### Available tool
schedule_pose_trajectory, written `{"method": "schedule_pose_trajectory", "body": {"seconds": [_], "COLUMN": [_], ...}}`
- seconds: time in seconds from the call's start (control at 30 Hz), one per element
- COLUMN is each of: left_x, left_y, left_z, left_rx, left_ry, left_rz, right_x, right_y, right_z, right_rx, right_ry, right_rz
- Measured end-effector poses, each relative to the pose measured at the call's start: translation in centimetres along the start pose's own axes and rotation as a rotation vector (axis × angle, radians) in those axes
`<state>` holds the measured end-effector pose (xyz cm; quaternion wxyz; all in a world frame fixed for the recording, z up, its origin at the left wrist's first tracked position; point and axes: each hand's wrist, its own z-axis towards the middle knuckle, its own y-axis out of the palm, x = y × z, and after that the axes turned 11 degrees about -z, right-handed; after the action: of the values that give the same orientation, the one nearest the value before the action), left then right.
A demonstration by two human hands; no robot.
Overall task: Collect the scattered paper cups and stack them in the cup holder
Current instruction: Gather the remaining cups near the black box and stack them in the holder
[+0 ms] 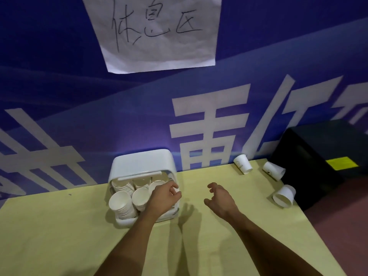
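A white cup holder (139, 163) stands on the yellow table (59, 226) against the blue wall, with several stacks of white paper cups (121, 204) inside. My left hand (165, 196) is at the holder's right side, fingers closed around a paper cup (176, 189) that is mostly hidden. My right hand (218, 198) hovers to the right of the holder, fingers apart and curled, holding nothing. Three loose paper cups lie on their sides at the table's far right: one (242, 163) by the wall, one (274, 170) beside it, one (283, 196) nearer the right edge.
A black box (322, 154) with a yellow label stands just beyond the table's right edge, next to the loose cups. A white paper sign (155, 32) hangs on the wall above. The table's right edge runs diagonally toward me.
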<state>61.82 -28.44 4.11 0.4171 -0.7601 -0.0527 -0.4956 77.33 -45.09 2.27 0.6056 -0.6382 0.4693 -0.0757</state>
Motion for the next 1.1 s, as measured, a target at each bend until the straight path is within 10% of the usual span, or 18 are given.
{"method": "schedule_pose_trajectory", "body": {"seconds": [0.7, 1.1], "left_x": [9.4, 12.6], "left_y": [19.2, 25.5], "left_z": [8.8, 19.4], "left_rx": [-0.496, -0.519], "left_ry": [-0.128, -0.191], "left_rz": [0.272, 0.302], "right_x": [20.4, 26.8], "right_y": [-10.0, -12.0], "right_z": [6.0, 16.4], "right_rx": [0.096, 0.112], "right_ry": [0.387, 0.253], "right_rz": [0.208, -0.352]}}
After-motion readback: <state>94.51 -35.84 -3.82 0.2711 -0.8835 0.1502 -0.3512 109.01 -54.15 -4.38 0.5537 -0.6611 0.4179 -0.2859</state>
